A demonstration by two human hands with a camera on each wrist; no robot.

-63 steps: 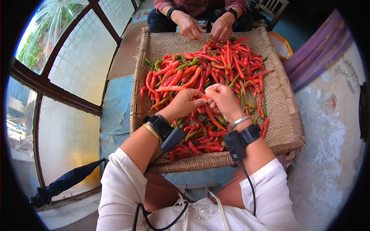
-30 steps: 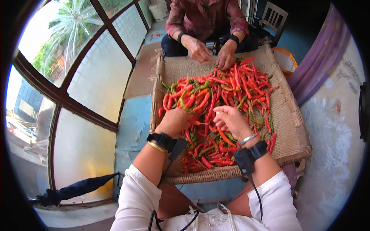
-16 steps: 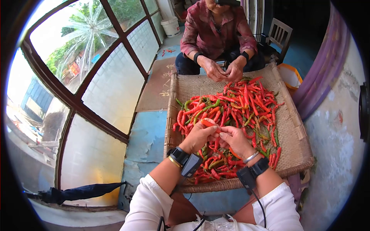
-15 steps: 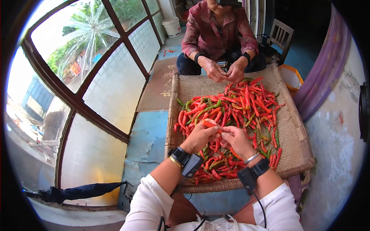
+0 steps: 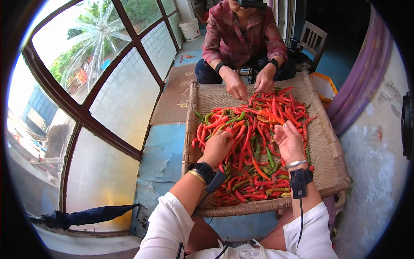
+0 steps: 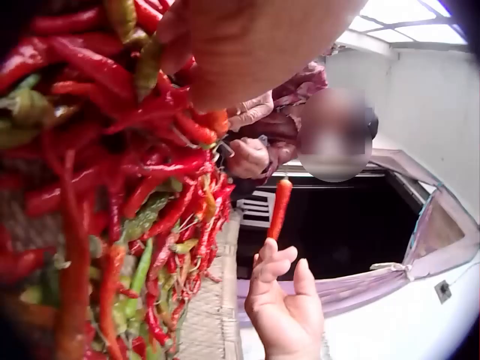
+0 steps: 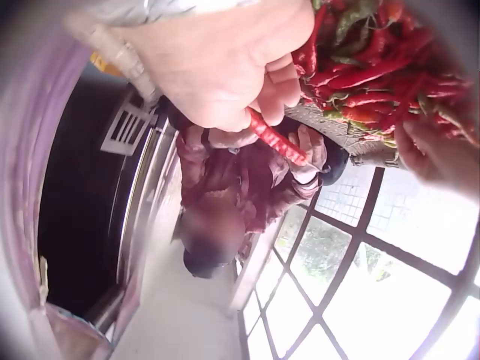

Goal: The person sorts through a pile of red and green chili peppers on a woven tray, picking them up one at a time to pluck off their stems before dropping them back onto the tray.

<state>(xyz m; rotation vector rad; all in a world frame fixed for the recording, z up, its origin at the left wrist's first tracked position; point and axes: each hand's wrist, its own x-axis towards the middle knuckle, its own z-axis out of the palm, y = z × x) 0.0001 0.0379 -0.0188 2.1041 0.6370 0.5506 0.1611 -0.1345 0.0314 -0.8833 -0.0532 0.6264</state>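
Observation:
In the head view my right hand (image 5: pixel 289 140) holds a long red chili (image 5: pixel 271 116) above the pile's right side. Its stem end points away from the fingers in the left wrist view, where the chili (image 6: pixel 280 208) stands almost upright. My left hand (image 5: pixel 217 146) is down at the left part of the chili pile (image 5: pixel 248 146), fingers bent and mostly hidden. The left wrist view puts this hand (image 6: pixel 262 45) beside an olive-green chili (image 6: pixel 148 67); whether it pinches one cannot be told. The two hands are apart.
The woven tray (image 5: pixel 330 162) has a raised rim. Across it, another person's hands (image 5: pixel 235 84) are at the pile's far edge. A framed window (image 5: pixel 123 90) stands on the left, with a dark folded umbrella (image 5: pixel 92 216) below. A yellow-rimmed bucket (image 5: pixel 323 85) is at the right.
My hands, together around a chili half a second ago, have separated: the left moved down-left to the pile, the right moved up-right with a chili. The other person's hands have parted and lowered.

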